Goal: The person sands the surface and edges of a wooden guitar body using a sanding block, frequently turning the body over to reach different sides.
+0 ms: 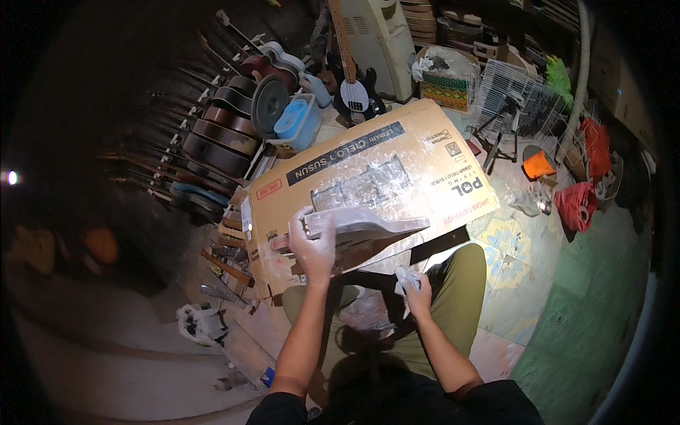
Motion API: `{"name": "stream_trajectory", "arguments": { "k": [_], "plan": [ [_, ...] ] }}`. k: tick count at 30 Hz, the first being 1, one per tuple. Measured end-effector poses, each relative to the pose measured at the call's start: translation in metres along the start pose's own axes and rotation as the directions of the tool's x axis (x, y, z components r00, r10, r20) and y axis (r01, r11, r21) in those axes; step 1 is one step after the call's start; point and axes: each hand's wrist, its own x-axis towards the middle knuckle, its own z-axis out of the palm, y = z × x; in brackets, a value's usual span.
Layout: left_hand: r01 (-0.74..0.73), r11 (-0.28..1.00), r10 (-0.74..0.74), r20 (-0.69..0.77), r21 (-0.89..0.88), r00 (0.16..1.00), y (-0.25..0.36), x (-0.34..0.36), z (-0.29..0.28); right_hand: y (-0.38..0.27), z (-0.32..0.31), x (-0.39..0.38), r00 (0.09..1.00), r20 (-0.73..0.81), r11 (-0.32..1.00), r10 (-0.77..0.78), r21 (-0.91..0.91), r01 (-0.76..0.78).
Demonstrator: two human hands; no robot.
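Note:
My left hand [313,249], dusted with white powder, is wrapped round the left end of what looks like a guitar body [375,225]. This grey, dusty, curved piece is tilted, its edge turned up, over a large flat cardboard sheet [425,134]. My right hand [419,297] is just above my right knee, closed on a crumpled whitish sheet [405,279]; whether it is cloth or sandpaper I cannot make out. It is apart from the guitar body. Pale dust is smeared over the middle of the cardboard.
Several guitars [227,134] stand in a row at left. Beyond the cardboard are a blue tub [304,124], a bass guitar [352,92] and a patterned basket [446,88]. At right are a wire rack [506,92], an orange container [540,164] and a red bag [577,205].

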Motion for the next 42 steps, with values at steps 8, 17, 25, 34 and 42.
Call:
{"name": "stream_trajectory", "arguments": {
  "k": [8,17,25,34,42],
  "plan": [
    [0.175,0.953,-0.164,0.066,-0.249,0.984,-0.028,0.021,0.002,0.001,0.011,0.011,0.985,0.089,0.966,0.15,0.199,-0.165],
    [0.213,0.929,-0.159,0.192,-0.303,0.968,-0.047,0.019,-0.006,0.033,0.022,0.016,0.949,0.175,0.937,0.261,0.19,-0.293],
    [0.204,0.959,-0.172,0.168,-0.195,0.971,-0.05,0.019,-0.016,0.004,0.014,0.012,0.895,0.254,0.883,0.367,0.208,-0.421],
    [0.257,0.947,-0.209,0.237,-0.193,0.949,-0.04,0.02,-0.016,0.024,0.02,0.015,0.892,0.241,0.89,0.383,0.165,-0.426],
    [0.184,0.954,-0.133,0.213,-0.237,0.968,-0.051,0.025,-0.015,0.038,0.023,0.017,0.907,0.242,0.922,0.345,0.094,-0.376]
  ]
}}
